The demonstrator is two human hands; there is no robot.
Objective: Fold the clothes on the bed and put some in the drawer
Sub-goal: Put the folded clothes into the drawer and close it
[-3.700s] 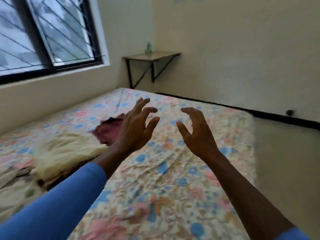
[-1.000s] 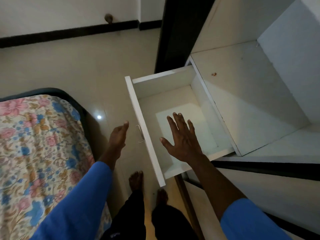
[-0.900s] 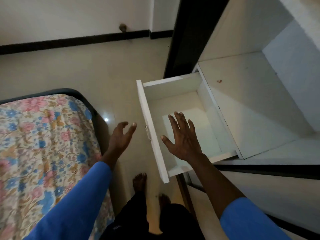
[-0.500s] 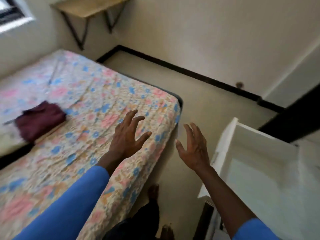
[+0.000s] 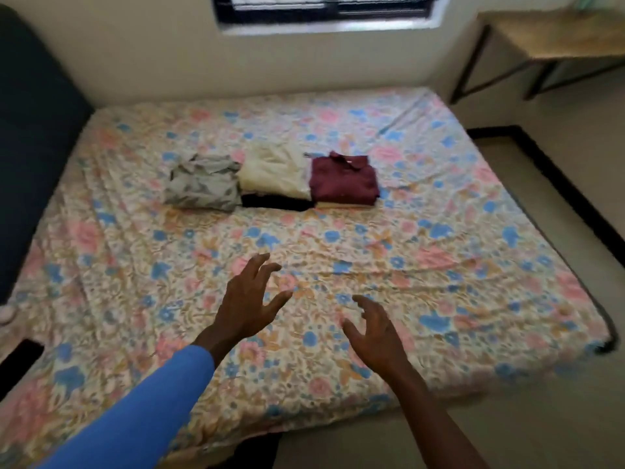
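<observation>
Floral bed (image 5: 439, 252) bears folded clothes (image 5: 275, 172) — left hand (image 5: 248, 308), right hand (image 5: 377, 335) spread above.

The left hand (image 5: 248, 301) and right hand (image 5: 375, 333) hang over the near half of the bed (image 5: 439, 265), fingers spread. Ahead of them is open flowered sheet, a wide lane to the far middle. There three folded piles block the way in a touching row: grey patterned pile (image 5: 203, 184) left, cream pile (image 5: 274, 170) centre, maroon shirt (image 5: 343, 179) right. A dark headboard (image 5: 33, 130) walls the left. A wall shelf (image 5: 558, 35) juts out far right.
</observation>
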